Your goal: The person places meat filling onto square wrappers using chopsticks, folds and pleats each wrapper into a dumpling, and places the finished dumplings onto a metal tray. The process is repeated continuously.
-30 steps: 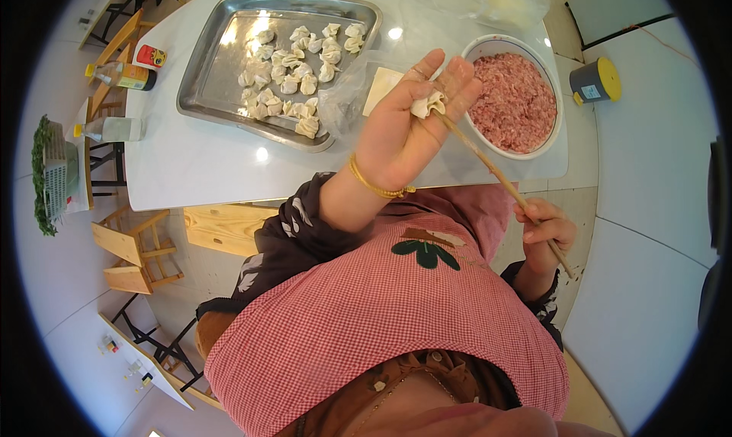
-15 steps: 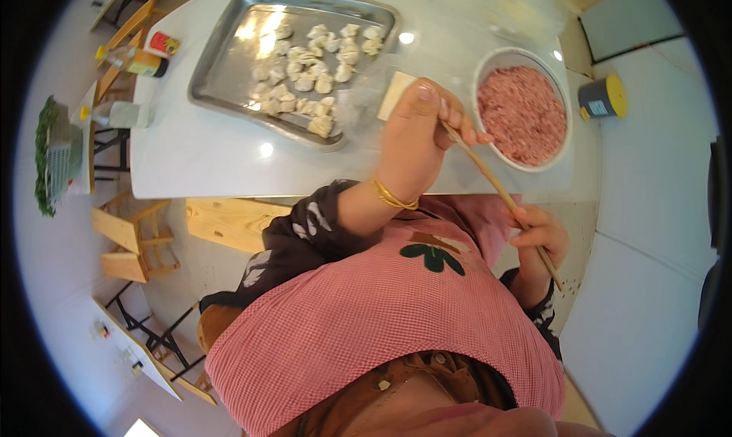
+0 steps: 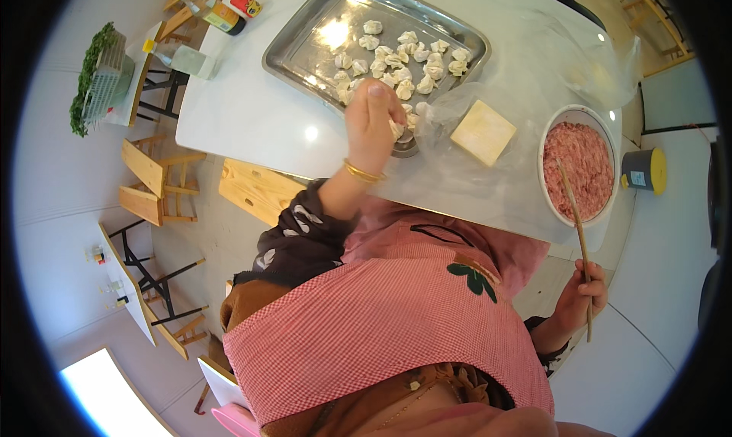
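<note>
My left hand (image 3: 371,126) is over the near edge of a metal tray (image 3: 313,56), its fingers curled together around a pale wonton (image 3: 396,130) that partly shows at the fingertips. Several folded wontons (image 3: 408,54), dusted white, lie in the tray. Off to the right, my right hand (image 3: 581,298) grips a thin wooden stick (image 3: 577,222) like a chopstick. Its far end rests in pink minced meat (image 3: 579,155) inside a white bowl (image 3: 581,117). Between tray and bowl sits a square stack of yellowish wrappers (image 3: 484,132) on clear plastic.
Sauce bottle (image 3: 213,11), red-labelled can (image 3: 245,3) and clear bottle (image 3: 183,59) stand at the table's left. A dark tub with a yellow lid (image 3: 644,170) is beyond the bowl. A wooden bench (image 3: 255,197) is against the table's near side.
My left hand has left the stick and wrapper stack and moved left to the tray. My right hand has lowered outward, bringing the stick's tip into the meat. The view has shifted too.
</note>
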The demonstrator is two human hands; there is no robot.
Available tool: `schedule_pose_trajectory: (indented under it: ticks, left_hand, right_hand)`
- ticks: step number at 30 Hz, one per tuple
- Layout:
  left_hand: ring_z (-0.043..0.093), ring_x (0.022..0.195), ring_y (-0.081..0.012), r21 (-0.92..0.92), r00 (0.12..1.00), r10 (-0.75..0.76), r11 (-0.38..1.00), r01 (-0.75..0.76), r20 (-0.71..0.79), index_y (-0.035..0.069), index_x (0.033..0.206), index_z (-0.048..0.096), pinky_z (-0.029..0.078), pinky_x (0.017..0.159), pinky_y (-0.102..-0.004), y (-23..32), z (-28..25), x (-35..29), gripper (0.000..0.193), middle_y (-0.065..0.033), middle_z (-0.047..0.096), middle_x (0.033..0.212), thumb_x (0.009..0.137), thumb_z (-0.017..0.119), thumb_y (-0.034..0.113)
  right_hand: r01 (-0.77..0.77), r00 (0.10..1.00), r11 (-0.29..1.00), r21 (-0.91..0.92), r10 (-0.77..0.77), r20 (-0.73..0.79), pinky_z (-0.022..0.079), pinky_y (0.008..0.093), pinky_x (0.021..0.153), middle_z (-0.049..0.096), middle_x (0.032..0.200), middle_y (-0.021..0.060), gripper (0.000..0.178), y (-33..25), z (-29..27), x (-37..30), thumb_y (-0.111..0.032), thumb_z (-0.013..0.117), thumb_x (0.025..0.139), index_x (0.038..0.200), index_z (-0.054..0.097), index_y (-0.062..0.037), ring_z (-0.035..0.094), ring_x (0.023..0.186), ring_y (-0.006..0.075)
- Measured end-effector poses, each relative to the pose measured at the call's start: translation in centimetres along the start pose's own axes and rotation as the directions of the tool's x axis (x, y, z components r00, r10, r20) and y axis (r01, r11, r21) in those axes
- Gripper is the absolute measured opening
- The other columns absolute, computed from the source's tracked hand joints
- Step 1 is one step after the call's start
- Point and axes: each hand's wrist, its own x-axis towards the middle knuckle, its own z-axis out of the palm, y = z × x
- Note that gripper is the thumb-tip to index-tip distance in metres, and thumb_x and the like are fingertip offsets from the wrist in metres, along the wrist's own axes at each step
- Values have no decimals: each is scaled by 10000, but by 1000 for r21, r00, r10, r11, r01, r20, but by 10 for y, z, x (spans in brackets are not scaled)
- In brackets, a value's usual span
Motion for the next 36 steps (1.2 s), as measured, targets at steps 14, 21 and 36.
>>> schedule_pose_trajectory:
  ticks: [14,21,36]
  left_hand:
    - [556,973,-344,439,804,296,715,-545,516,21,972,611,449,842,-425,29,50,-9,235,-145,591,1021,766,693,100]
    - [518,1004,-358,660,883,63,641,-392,464,-45,1093,568,437,885,-411,4,68,-6,503,-188,538,1059,706,762,209]
    - [535,954,-368,616,933,51,739,-275,356,-38,1133,575,447,829,-406,-5,70,-17,441,-203,539,1046,736,711,96]
  right_hand:
    - [-41,997,994,-101,34,-72,527,318,776,605,1082,217,124,-6,25,9,-82,573,914,846,595,19,648,917,275]
    - [-24,994,997,-67,16,-106,525,324,764,588,1092,213,174,-7,36,18,-127,548,927,908,604,38,641,882,262]
    - [-7,997,999,-45,4,-74,510,341,771,577,1101,213,218,-6,40,22,-160,513,941,927,596,42,637,878,267]
